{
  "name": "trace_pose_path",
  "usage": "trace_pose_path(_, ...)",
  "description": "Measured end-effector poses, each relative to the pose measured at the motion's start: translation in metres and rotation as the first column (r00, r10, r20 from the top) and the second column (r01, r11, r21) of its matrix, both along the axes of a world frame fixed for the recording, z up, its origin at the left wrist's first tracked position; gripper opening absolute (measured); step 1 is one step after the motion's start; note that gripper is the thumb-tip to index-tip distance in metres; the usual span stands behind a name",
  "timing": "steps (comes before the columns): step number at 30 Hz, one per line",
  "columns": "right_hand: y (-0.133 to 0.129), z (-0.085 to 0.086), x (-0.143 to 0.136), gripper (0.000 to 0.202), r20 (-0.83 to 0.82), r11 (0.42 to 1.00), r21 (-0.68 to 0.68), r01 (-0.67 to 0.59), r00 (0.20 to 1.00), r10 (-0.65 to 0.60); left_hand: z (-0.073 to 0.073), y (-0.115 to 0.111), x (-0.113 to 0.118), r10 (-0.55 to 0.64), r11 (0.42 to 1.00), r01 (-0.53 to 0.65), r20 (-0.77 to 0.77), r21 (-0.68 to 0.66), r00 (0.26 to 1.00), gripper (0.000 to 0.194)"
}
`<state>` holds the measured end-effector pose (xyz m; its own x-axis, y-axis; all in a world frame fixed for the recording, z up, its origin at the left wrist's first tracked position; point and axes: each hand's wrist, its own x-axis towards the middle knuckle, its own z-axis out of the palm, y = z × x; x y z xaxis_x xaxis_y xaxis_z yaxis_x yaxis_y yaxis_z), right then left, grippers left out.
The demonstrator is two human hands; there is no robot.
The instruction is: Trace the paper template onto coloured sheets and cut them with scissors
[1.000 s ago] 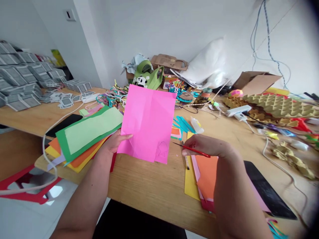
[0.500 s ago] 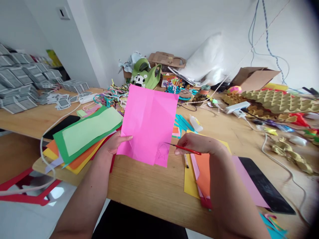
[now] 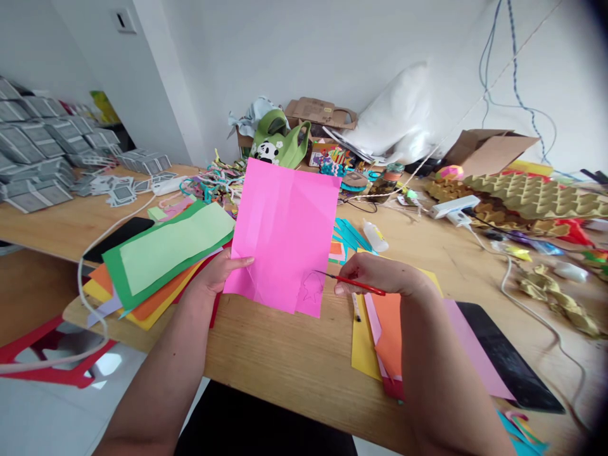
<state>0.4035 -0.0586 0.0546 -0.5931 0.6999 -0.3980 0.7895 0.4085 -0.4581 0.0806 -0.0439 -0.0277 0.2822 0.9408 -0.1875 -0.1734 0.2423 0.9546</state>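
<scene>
A bright pink sheet of paper (image 3: 285,228) is held up above the table by my left hand (image 3: 219,269), thumb on its front at the lower left edge. Creases run across the sheet, and a small pencil-like outline is drawn near its lower right corner, beside a slit in the bottom edge. My right hand (image 3: 368,273) is closed around red-handled scissors (image 3: 356,282). Their dark tip points left and meets the sheet's right side just above the drawn outline. The fingers inside the handles are partly hidden.
Coloured paper sheets (image 3: 171,253) are stacked at the left, and more orange and yellow paper (image 3: 387,329) lies under my right arm. A glue bottle (image 3: 375,235) stands behind. A black tablet-like slab (image 3: 508,354), egg trays (image 3: 532,190) and a white cable (image 3: 546,313) are at the right.
The view has shifted very slightly. Both hands, the pink sheet and the scissors keep nearly the same positions relative to each other.
</scene>
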Motion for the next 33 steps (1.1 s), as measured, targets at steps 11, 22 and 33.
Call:
trace_pose_path(11, -0.0014, 0.0009, -0.0014, 0.058, -0.004, 0.992, -0.04, 0.12, 0.993, -0.12, -0.0011, 0.0008, 0.0002, 0.003, 1.0, -0.003, 0.011, -0.003, 1.0, 0.053)
trace_pose_path(22, -0.0006, -0.0001, -0.0061, 0.06, -0.017, 0.998, -0.024, 0.051, 0.999, -0.051, -0.0048, 0.0017, 0.0005, -0.027, 0.999, 0.027, 0.01, 0.032, 1.0, 0.052)
trace_pose_path(33, -0.002, -0.0004, -0.0081, 0.063, 0.01, 0.997, -0.011, 0.072, 0.997, -0.072, -0.0068, 0.0027, 0.0004, -0.022, 0.999, 0.021, 0.013, 0.027, 1.0, 0.052)
